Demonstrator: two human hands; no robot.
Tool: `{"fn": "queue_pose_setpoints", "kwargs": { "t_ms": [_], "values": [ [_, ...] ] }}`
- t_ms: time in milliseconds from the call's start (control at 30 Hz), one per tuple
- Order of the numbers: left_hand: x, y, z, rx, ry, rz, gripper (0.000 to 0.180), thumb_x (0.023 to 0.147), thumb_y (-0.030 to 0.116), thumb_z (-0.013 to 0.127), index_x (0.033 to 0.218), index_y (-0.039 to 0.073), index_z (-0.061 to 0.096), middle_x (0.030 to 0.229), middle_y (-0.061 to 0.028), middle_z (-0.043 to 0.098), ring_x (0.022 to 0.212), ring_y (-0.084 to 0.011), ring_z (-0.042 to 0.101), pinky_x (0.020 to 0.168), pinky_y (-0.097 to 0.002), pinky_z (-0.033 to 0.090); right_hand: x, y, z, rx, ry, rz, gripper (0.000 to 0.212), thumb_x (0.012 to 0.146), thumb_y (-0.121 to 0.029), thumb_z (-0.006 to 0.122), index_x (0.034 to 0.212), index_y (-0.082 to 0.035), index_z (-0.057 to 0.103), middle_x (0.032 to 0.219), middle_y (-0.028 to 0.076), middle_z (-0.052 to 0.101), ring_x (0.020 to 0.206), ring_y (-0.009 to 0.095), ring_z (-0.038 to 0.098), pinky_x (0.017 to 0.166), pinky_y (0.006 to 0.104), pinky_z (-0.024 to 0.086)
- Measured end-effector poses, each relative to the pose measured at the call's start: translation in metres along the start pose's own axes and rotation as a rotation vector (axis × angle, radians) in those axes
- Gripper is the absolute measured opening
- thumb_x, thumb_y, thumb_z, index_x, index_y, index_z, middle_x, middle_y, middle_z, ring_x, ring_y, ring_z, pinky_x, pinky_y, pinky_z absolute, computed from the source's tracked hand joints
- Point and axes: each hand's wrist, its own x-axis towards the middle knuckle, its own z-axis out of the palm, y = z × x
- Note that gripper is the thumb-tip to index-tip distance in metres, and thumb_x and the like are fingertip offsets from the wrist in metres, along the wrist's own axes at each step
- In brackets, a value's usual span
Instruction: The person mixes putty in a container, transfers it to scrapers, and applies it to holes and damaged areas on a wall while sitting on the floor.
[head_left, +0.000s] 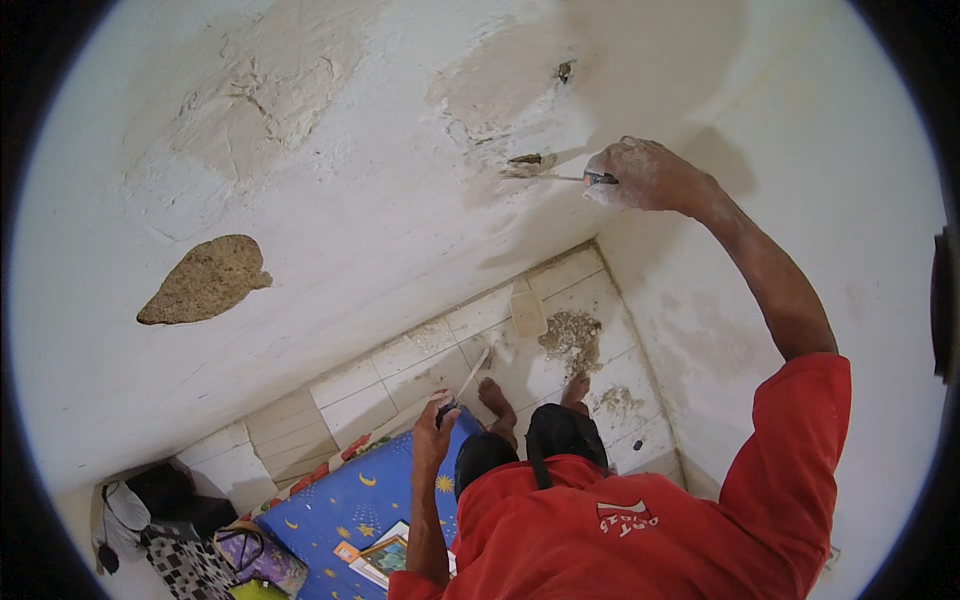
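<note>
My right hand [640, 176], dusted white, is closed round the dark handle of a thin-bladed tool [558, 178]; I cannot tell if it is a screwdriver or a putty knife seen edge-on. Its tip meets the white wall [380, 190] just below a small dark hole [525, 159]. Lower down, my left hand [432, 428] grips the dark handle of a putty knife [474, 374] with a long pale blade. That blade points up and away, over the floor, apart from the wall.
A bare brown patch [208, 280] and a second hole [564, 72] mark the wall. Below are a pale plastic tub [527, 313], plaster rubble [572, 342] by my feet, a blue mattress [345, 505] with papers on it, and bags [262, 556] at the lower left.
</note>
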Motion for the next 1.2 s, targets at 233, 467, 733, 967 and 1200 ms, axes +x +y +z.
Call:
{"fn": "queue_pose_setpoints", "kwargs": {
  "t_ms": [233,467,733,967,1200],
  "values": [
    [0.002,-0.005,0.006,-0.004,0.024,0.005,0.028,0.090,0.014,0.069,0.113,0.000,0.062,0.101,-0.0176,0.070,0.093,-0.0243,0.069,0.081,-0.0334,0.053,0.008,0.005,-0.004,-0.387,0.209,-0.083,0.016,0.088,-0.021,0.060,0.090,-0.005,0.060,0.079,0.012,0.068,0.075,0.031,0.067,0.070,0.0440,0.053],
    [0.000,-0.006,0.011,-0.020,0.020,-0.027,0.027,0.090,0.014,0.068,0.112,-0.001,0.063,0.101,-0.0182,0.070,0.093,-0.0242,0.068,0.082,-0.0329,0.052,0.012,0.034,-0.011,-0.373,0.294,-0.048,0.018,0.089,-0.022,0.061,0.091,-0.004,0.060,0.079,0.012,0.068,0.073,0.031,0.067,0.067,0.0425,0.055],
    [-0.017,0.006,0.007,0.056,-0.007,-0.091,0.031,0.092,0.015,0.066,0.117,-0.002,0.060,0.108,-0.0193,0.069,0.098,-0.0241,0.067,0.086,-0.0334,0.051,-0.021,0.073,-0.009,-0.290,0.322,0.056,0.021,0.092,-0.027,0.058,0.090,-0.006,0.061,0.079,0.013,0.068,0.076,0.032,0.066,0.071,0.0427,0.055],
    [-0.043,-0.014,0.010,0.062,0.046,-0.059,0.030,0.091,0.015,0.068,0.116,0.000,0.062,0.104,-0.0170,0.070,0.090,-0.0204,0.067,0.080,-0.0327,0.052,-0.085,0.099,0.043,-0.026,0.567,-0.157,0.021,0.092,-0.024,0.060,0.101,-0.005,0.059,0.092,0.015,0.067,0.086,0.033,0.065,0.076,0.0440,0.052],
    [-0.035,-0.016,0.023,0.057,-0.011,0.002,0.029,0.091,0.015,0.068,0.115,0.001,0.062,0.102,-0.0164,0.069,0.086,-0.0256,0.067,0.077,-0.0338,0.052,-0.034,0.036,0.045,0.095,0.323,0.000,0.018,0.091,-0.015,0.061,0.103,-0.002,0.056,0.099,0.018,0.065,0.093,0.037,0.062,0.083,0.0451,0.050]
  ]
}}
